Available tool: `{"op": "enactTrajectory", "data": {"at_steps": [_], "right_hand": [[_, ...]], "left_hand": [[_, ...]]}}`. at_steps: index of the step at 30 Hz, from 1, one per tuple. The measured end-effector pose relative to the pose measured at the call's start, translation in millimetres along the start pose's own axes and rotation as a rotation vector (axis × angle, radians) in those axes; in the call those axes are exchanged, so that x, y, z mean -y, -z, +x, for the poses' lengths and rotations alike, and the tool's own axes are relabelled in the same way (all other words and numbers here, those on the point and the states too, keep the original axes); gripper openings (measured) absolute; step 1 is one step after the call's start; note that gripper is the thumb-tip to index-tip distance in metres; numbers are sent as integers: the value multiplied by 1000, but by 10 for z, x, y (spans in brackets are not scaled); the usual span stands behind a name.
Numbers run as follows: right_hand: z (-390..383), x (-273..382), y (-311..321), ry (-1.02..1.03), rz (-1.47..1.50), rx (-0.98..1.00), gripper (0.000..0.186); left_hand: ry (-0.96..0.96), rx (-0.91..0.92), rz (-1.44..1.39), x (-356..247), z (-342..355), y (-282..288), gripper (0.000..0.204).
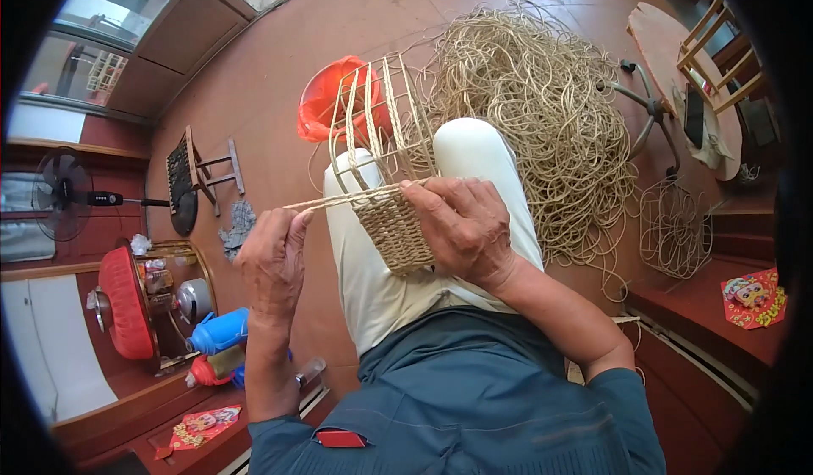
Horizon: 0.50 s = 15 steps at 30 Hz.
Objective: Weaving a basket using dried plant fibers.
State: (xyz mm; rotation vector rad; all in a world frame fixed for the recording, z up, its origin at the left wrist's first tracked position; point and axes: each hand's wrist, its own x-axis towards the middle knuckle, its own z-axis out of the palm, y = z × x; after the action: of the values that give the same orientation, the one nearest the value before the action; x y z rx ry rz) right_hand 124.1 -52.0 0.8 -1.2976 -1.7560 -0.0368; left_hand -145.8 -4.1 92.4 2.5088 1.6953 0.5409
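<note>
A partly woven basket [392, 236] lies across my thighs, its wire frame [417, 113] pointing away from me. Tan twisted cord covers the near end, and several cord strands run lengthwise along the bare wires. My left hand [275, 255] is closed on a length of twisted cord [339, 198], pulled taut from the basket toward the left. At the basket's right side my right hand [464, 228] is closed, thumb and forefinger pinching at the top row of the weave. Its other fingers curl against the woven wall and are partly hidden.
A big loose heap of cord [529, 128] covers the floor ahead right. Beyond my knees stands a red-lined bucket [318, 102]. A bare wire frame [675, 231] sits at right, below a round table [659, 60]. A fan [63, 194], stool [203, 170] and blue thermos [222, 331] are at left.
</note>
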Motion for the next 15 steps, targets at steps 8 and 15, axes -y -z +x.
{"op": "enactTrajectory", "data": {"at_steps": [8,15], "right_hand": [[57,-17,-32,-24,22,-24,35],[67,-28,-37,-24,46,-42,31]], "left_hand": [[-287,-143,359,44,116,63,27],[-283,-10,404,134,8,169,28]]}}
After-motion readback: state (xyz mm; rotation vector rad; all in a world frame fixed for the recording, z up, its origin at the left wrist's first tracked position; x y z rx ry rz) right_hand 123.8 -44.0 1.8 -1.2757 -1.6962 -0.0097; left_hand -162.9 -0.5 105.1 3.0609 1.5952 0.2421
